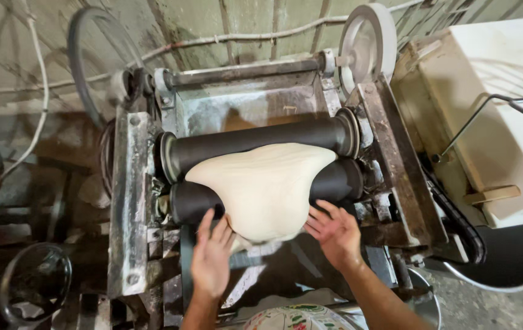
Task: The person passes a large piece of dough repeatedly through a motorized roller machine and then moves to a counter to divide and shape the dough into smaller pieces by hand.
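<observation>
- The pale cream sheet of soft dough [264,186] hangs out from between two dark cylindrical rollers and drapes down over the front of the lower one.
- The upper dark roller [255,143] lies across the machine above the dough; the lower dark roller [191,201] shows at both ends, its middle covered by the dough.
- The left hand [211,256] is held palm forward with its fingers [207,223] spread; the fingertips touch the lower left edge of the dough. The grip is open and pinches nothing.
- The right hand [335,235] is likewise flat and spread, its fingers [318,221] against the lower right edge of the dough (contact is by the fingertips only, as far as the view shows). The grip is open.
- The worn grey metal frame of the rolling machine [128,201] carries both rollers, and a flour-dusted chute sits behind them.
- A pale round handwheel [368,43] is mounted at the upper right of the frame.
- A large cream-coloured box-shaped machine housing [506,116] stands to the right, well apart from the hands.
- A printed white sack [295,318] lies at the bottom edge, between the forearms.
</observation>
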